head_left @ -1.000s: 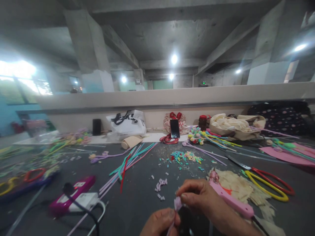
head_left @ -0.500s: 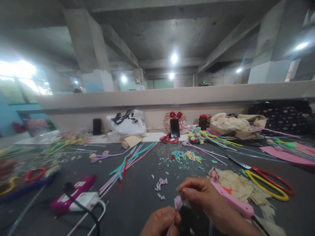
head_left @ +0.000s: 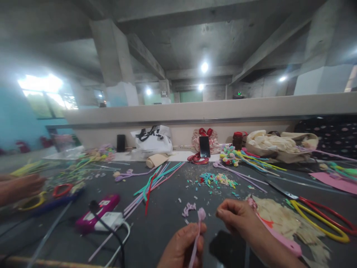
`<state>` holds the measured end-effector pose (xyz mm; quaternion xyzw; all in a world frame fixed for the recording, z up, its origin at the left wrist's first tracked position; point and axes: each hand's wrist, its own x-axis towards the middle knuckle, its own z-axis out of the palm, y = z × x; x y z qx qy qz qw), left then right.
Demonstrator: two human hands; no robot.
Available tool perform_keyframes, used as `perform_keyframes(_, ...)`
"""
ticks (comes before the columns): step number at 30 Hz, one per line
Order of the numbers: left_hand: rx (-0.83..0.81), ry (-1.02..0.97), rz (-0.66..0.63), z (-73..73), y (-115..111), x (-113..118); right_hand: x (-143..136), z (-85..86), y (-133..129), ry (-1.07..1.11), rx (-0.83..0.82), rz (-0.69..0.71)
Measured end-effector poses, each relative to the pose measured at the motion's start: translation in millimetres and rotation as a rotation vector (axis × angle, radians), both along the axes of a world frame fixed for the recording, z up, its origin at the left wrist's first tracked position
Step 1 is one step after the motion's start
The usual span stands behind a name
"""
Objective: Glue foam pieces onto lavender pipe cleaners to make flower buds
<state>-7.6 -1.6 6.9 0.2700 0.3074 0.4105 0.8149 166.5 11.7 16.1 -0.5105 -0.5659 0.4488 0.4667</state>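
Observation:
My left hand (head_left: 182, 243) pinches a thin lilac stem with a small rounded bud at its top (head_left: 201, 214), held upright near the bottom middle. To its right, my right hand (head_left: 237, 219) is apart from the bud, thumb and fingertips pressed together; whether something small sits between them I cannot make out. Just beyond the bud, short lilac pieces (head_left: 189, 209) lie on the dark table (head_left: 161, 223). A pink corded hand tool (head_left: 281, 238) lies beside my right wrist, partly covered by it, on a crumpled beige cloth (head_left: 276, 214).
Scissors with red and yellow handles (head_left: 320, 212) lie at right. Farther back are coloured bits (head_left: 214, 180), loose stems (head_left: 150, 182) and a propped phone (head_left: 204, 146). A magenta box (head_left: 97, 214) with cables stands left. Another person's hand (head_left: 23, 188) reaches in from the left edge.
My right hand has drawn away from the bud to the right, leaving it in my left hand. The view has turned slightly left, and the other person's hand shows more.

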Motion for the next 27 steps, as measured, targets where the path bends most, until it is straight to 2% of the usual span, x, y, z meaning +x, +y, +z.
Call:
perform_keyframes(4, -0.043, 0.023, 0.125, 7.8, 3, 0, -14, -7.6, -9, 0.046, -0.061, 0.089)
perform_keyframes(8, 0.018, 0.014, 0.110, 15.7, 2, 1, -28, -8.8, -24, -0.012, -0.043, 0.150)
perform_keyframes(11, 0.056, 0.031, 0.110, 15.8, 1, 1, -32, -3.6, -22, -0.076, 0.037, 0.084)
perform_keyframes(14, 0.091, 0.135, 0.035, 10.1, 5, 0, -30, 7.6, -12, -0.017, 0.083, 0.008)
perform_keyframes(16, 0.135, 0.201, -0.009, 5.7, 9, -1, -28, 16.5, -6, 0.049, 0.089, 0.006)
perform_keyframes(19, 0.159, 0.249, 0.001, 2.9, 13, -1, -26, 26.3, -4, 0.094, 0.067, 0.026)
perform_keyframes(27, 0.207, 0.296, -0.001, 4.8, 7, 2, -25, 23.0, -5, 0.055, 0.048, 0.002)
